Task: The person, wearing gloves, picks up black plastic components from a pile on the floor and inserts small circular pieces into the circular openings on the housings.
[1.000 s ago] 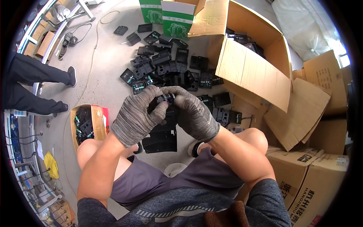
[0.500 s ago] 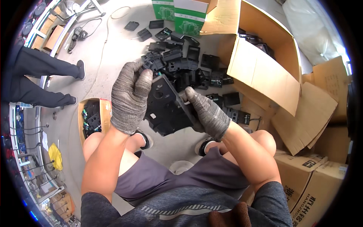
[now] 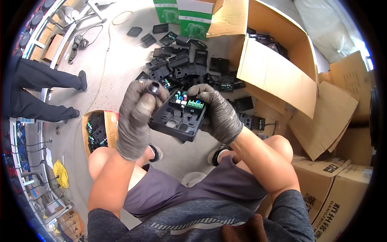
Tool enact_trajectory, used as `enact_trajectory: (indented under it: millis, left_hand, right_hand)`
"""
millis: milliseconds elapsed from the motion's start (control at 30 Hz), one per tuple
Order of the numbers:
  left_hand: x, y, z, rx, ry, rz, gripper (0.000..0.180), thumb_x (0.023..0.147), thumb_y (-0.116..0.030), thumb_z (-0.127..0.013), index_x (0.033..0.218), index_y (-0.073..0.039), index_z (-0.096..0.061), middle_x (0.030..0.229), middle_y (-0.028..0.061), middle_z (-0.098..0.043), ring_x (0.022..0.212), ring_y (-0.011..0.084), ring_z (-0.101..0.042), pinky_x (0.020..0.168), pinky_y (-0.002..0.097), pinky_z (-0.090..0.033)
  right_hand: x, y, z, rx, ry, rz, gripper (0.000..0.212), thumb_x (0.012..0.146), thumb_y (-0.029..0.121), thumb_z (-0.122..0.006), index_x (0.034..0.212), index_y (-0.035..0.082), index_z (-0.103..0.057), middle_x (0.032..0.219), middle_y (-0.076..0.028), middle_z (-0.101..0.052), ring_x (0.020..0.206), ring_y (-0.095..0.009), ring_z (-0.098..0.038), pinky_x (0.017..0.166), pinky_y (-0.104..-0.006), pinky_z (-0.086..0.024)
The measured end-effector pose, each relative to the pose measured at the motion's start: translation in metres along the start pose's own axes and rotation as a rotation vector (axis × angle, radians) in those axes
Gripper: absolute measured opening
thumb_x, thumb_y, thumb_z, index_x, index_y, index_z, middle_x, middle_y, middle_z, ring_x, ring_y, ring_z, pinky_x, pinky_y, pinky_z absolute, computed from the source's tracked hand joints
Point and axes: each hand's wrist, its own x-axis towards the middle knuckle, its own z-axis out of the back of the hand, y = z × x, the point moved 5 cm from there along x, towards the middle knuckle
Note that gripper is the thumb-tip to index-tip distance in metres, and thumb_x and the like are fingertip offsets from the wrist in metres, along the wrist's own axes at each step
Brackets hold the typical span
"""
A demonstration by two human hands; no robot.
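Between my gloved hands a black plastic housing (image 3: 175, 121) is tilted with its open inside toward me. A small circuit board (image 3: 188, 101) with green terminal blocks and coloured parts sits along its far edge. My right hand (image 3: 221, 115) grips the housing's right side, fingers curled over the far corner. My left hand (image 3: 139, 117) is closed around a dark round-ended piece (image 3: 154, 87), its kind unclear, beside the housing's left edge. Whether the left fingers also touch the housing is hidden. Beyond my hands lies a pile of similar black housings (image 3: 179, 60) on the floor.
A large open cardboard box (image 3: 278, 80) with black parts inside stands at far right, near green-and-white boxes (image 3: 194, 22). A small carton (image 3: 112, 128) of parts is by my left knee. Flattened cardboard and closed cartons (image 3: 318, 173) lie right. Another person's legs (image 3: 48, 76) are at left.
The housing has turned from its flat outer face to its open inside, showing the circuit board. My left hand has lowered slightly, and a dark round end now shows in its fingers.
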Motion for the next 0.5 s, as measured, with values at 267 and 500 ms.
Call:
enact_trajectory:
  millis: [267,500]
  left_hand:
    - [0.003,0.047,0.000,-0.226,0.264,0.462,0.048,0.093,-0.026,-0.066,0.133,-0.001,-0.058,0.111,0.0017,-0.064,0.104,0.0110,-0.060,0.095,0.0266,-0.050]
    - [0.006,0.036,0.007,-0.046,0.060,0.260,0.033,0.097,-0.022,-0.061,0.123,-0.002,-0.064,0.111,0.0016,-0.063,0.102,0.0101,-0.058,0.094,0.0257,-0.048]
  right_hand:
    - [0.001,0.011,-0.001,-0.197,0.234,0.231,0.032,0.096,0.022,-0.050,0.124,0.007,-0.058,0.116,-0.005,-0.061,0.105,-0.012,-0.058,0.096,-0.0272,-0.048]
    - [0.013,0.006,0.023,-0.141,0.160,0.187,0.031,0.082,0.001,-0.057,0.111,0.012,-0.051,0.104,-0.005,-0.058,0.076,-0.015,-0.057,0.063,-0.0286,-0.048]
